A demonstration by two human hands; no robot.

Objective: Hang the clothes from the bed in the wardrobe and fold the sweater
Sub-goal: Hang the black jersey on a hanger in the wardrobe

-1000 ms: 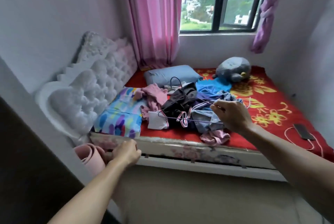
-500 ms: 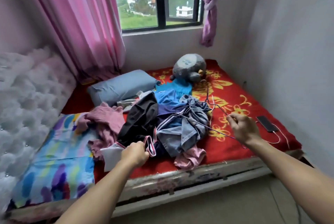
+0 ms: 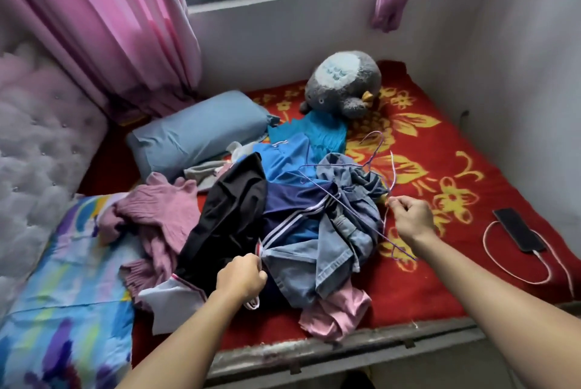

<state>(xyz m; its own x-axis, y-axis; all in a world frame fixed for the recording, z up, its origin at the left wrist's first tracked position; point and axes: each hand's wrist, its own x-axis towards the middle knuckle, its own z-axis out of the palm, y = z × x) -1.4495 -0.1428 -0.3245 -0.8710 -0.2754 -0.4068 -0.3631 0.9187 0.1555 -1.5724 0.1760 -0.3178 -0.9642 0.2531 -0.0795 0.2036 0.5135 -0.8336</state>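
The clothes pile [image 3: 283, 200] sits mid-way across the bed [image 3: 440, 294], reaching its near edge. The sweater [image 3: 169, 215] lies at its left side, the wire hangers [image 3: 374, 165] at its right (partly over the pile). Behind it, the pillow [image 3: 195, 131] lies left and the plush toy [image 3: 342, 83] by the far edge. The phone [image 3: 518, 233] rests near the right edge.

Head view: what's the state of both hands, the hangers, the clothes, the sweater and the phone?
Left hand: grips the striped navy garment by its edge.
Right hand: pinches the wire hangers.
Clothes pile: heaped on the bed, unhung.
Wire hangers: tangled, lying across the clothes pile.
Pink sweater: crumpled, unfolded.
Phone: flat on the bed, cable plugged in.
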